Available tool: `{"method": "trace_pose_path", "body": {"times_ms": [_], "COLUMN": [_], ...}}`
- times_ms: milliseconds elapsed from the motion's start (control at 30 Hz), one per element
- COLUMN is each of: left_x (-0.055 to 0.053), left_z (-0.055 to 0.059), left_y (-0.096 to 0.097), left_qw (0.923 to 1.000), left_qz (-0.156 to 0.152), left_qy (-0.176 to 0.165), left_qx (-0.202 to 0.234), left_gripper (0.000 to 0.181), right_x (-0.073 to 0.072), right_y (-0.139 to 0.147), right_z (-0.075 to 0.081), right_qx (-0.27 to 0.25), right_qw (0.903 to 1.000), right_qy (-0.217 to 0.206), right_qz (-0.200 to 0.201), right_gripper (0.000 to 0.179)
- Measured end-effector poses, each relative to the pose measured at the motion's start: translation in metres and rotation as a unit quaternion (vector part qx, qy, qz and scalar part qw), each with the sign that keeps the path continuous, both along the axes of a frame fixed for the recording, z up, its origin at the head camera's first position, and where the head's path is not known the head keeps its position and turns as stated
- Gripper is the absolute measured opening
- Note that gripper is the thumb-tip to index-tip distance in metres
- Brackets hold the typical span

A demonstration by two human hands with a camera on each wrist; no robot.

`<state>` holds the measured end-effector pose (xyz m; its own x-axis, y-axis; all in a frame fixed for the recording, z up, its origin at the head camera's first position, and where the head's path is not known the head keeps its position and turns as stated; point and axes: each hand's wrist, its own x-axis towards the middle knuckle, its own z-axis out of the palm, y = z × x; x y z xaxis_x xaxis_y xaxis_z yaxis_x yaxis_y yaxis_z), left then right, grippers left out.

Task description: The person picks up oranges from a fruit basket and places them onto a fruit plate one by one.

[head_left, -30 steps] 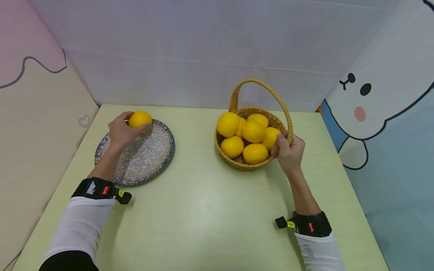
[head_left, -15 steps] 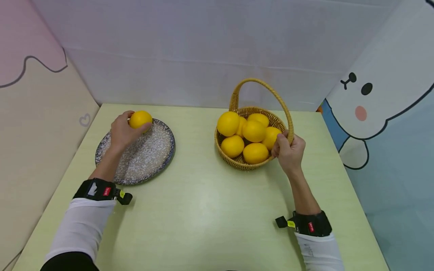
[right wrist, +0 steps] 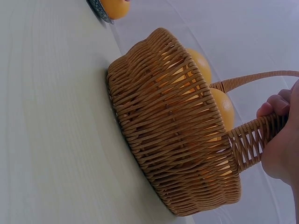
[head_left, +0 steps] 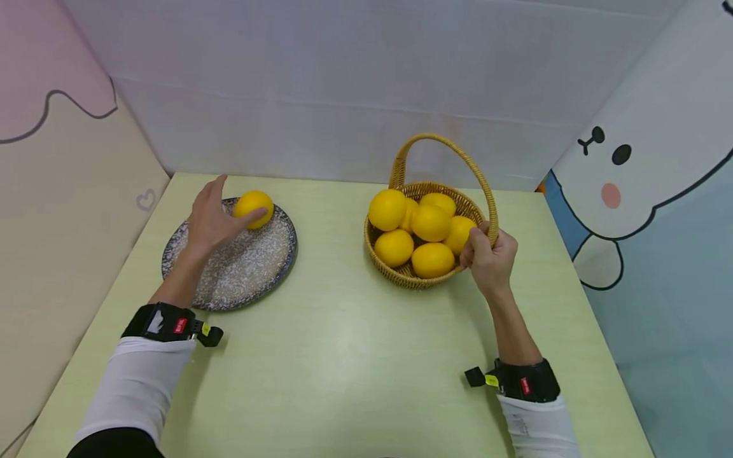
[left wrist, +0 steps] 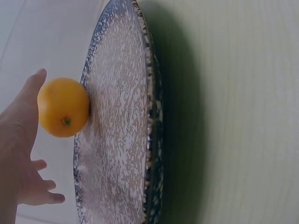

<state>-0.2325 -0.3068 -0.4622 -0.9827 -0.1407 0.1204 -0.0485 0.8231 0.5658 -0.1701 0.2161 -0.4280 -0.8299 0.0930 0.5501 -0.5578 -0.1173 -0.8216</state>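
Observation:
A single yellow-orange orange point(head_left: 249, 205) rests on the speckled grey plate point(head_left: 252, 267), towards its back part. My left hand point(head_left: 210, 219) is spread beside it, fingers extended and thumb overlapping the fruit's near side in the head view. In the left wrist view that orange point(left wrist: 64, 107) sits on the plate's surface, with its stem spot showing. On the right, a woven basket point(head_left: 401, 278) stands on the table with several more oranges point(head_left: 431, 222) inside. My right hand point(head_left: 489, 257) grips the base of the basket's arched handle point(right wrist: 250, 140), fingers curled round it.
Both things stand on a pale green table point(head_left: 343, 356). A white cloth wall point(head_left: 321, 140) rises behind its back edge, and printed panels point(head_left: 647, 254) flank the sides. The basket handle arches high over the fruit.
My left fingers have come off the orange and spread. The orange has shifted slightly right and down on the plate. My right hand keeps hold of the basket handle.

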Motion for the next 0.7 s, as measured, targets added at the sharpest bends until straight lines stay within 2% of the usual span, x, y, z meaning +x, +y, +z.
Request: {"method": "trace_pose_path", "body": {"times_ms": [233, 433, 700], "left_x": [0.005, 0.002, -0.003], "left_z": [0.004, 0.008, 0.021], "left_y": [0.003, 0.010, 0.042], "left_qw": [0.9999, 0.9996, 0.9964], "left_qz": [-0.012, -0.026, -0.062], "left_qy": [0.006, 0.011, 0.055], "left_qx": [-0.008, -0.009, -0.016], "left_gripper": [0.120, 0.117, 0.114], "right_x": [0.000, -0.002, -0.002], "right_y": [0.001, 0.001, 0.001], "right_z": [0.000, -0.002, -0.004], "right_qx": [0.006, 0.008, 0.005], "right_qw": [1.0000, 0.9999, 0.9999], "right_qy": [0.006, 0.012, 0.013], "right_qz": [0.001, 0.001, 0.003], "right_gripper": [0.038, 0.038, 0.038]}}
